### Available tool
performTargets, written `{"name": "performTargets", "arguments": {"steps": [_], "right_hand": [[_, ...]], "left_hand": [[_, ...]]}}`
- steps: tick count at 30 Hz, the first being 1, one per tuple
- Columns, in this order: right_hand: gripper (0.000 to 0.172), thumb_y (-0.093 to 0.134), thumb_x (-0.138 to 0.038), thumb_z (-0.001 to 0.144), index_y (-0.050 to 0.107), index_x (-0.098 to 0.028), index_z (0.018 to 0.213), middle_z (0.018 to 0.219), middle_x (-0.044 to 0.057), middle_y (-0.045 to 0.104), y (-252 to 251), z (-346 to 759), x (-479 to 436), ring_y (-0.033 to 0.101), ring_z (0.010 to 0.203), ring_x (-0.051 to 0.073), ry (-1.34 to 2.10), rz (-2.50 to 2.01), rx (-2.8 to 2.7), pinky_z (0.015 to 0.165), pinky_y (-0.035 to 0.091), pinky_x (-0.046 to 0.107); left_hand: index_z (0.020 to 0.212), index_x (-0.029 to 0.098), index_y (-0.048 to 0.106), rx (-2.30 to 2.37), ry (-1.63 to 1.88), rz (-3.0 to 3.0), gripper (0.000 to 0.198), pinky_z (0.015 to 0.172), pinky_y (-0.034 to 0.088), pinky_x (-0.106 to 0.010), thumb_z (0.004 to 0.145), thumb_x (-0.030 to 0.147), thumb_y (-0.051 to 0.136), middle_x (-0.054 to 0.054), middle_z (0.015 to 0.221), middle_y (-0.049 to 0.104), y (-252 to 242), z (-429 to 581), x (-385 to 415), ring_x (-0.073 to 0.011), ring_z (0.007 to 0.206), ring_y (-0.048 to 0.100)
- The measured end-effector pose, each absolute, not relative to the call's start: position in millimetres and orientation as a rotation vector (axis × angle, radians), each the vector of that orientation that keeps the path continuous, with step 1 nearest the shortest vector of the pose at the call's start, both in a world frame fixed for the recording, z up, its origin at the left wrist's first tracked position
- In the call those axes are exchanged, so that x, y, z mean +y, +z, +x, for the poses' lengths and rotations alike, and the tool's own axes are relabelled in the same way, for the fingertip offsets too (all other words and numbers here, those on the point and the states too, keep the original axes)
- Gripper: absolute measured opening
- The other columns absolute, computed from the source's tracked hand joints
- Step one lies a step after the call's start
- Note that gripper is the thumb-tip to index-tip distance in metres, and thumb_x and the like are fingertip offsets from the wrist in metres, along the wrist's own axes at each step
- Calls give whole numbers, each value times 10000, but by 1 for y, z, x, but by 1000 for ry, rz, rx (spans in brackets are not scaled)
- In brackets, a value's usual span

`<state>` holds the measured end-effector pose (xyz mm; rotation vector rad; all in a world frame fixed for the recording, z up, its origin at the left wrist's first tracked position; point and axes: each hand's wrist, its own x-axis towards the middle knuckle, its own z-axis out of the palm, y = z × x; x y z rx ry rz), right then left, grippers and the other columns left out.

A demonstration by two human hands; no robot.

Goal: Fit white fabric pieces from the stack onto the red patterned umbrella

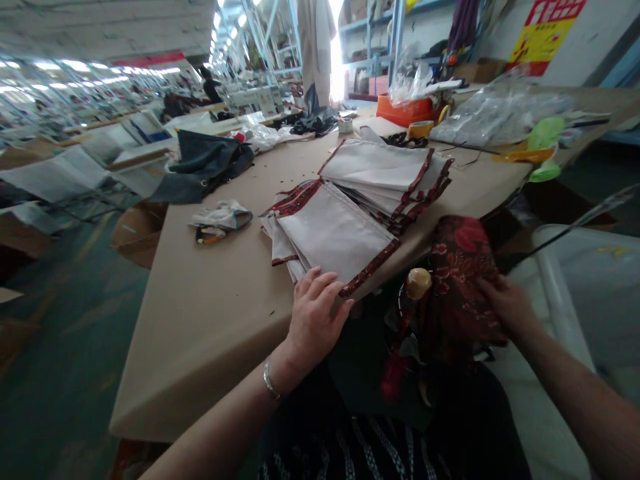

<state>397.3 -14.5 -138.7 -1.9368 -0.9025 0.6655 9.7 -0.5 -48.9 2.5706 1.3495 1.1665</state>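
Note:
My left hand [317,310] lies at the table's front edge, fingers stretched over the near corner of a pile of pale fabric pieces [337,230] with dark red patterned edging. Nothing is gripped in it. Off the table edge to the right, my right hand [505,307] pinches the side of a dark red floral fabric piece [463,280], which hangs down above my lap. Its fingertips are partly hidden by the cloth. Beside that fabric shows a round tan knob [418,283]. Behind the near pile lies a second pile of pale edged pieces [380,167].
A work glove [223,219] and dark folded cloth [200,167] lie on the table's left side. Toward the back are an orange tray [405,110], a tape roll [420,129] and clear plastic bags [500,113]. A whitish bin [590,280] stands at my right.

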Motion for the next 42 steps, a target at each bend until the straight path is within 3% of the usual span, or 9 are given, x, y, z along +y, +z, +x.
{"name": "performTargets", "arguments": {"steps": [3,6,10,15,23,28,35,39,42], "right_hand": [[391,669,-419,623,623,-185,934,888,127,685,-201,404,-20,632,836,307,612,-2067,-950,821,469,492],[556,616,-425,709,531,-172,1197,1077,151,662,-207,393,-20,628,983,301,494,-2043,-961,893,467,485],[412,540,-373,850,541,-194,1221,1046,104,659,-122,340,-23,643,906,220,262,-1645,-1133,850,511,400],[221,518,-215,906,605,-199,1108,1073,80,623,-14,236,-15,542,1078,211,-70,-1091,-1978,983,436,376],[338,410,-106,885,601,-131,1162,1167,164,590,4,192,59,522,1058,307,-258,-1487,-2267,870,451,432],[539,419,-29,764,485,-128,1290,1152,135,620,21,216,28,580,1047,258,-134,-1434,-1977,889,477,372],[420,371,-15,779,644,-170,1058,868,86,680,-53,221,-60,643,789,205,347,-1579,-2098,737,497,300],[234,478,-253,869,703,-212,821,734,37,642,-92,226,-85,598,693,180,980,-1408,-1605,672,476,283],[208,634,-416,786,720,-229,814,781,26,672,-95,231,-98,607,701,171,1391,-1099,-797,667,498,284]], "left_hand": [[996,195,659,1473,1086,2676,172,1063,332,-537,833,213,606,-87,1114,677,-55,19,-2,-327,1224,470],[962,210,671,1521,1074,2709,161,1085,293,-523,838,178,574,-57,1067,698,-53,25,5,-311,1199,493],[882,210,681,1513,1046,2753,153,1060,314,-488,831,141,554,-43,980,719,-50,27,12,-282,1111,546],[775,203,658,1547,1075,2774,147,1013,346,-459,838,139,541,-45,832,709,-45,29,13,-264,1027,582],[709,202,586,1492,1322,2759,154,909,422,-378,835,128,537,-33,785,663,-21,14,8,-200,860,612],[777,201,571,1582,1310,2320,111,689,448,-282,764,99,527,-10,753,597,-24,6,7,-158,713,568],[811,212,538,1035,1359,969,182,455,452,-195,724,284,681,51,674,580,-16,45,-23,-106,547,550],[803,198,555,918,1162,741,285,404,419,-179,672,347,760,53,627,577,-28,70,-42,-83,481,501],[714,164,591,976,918,777,286,387,357,-162,640,364,781,51,551,541,-51,81,-49,-52,424,434]]}}
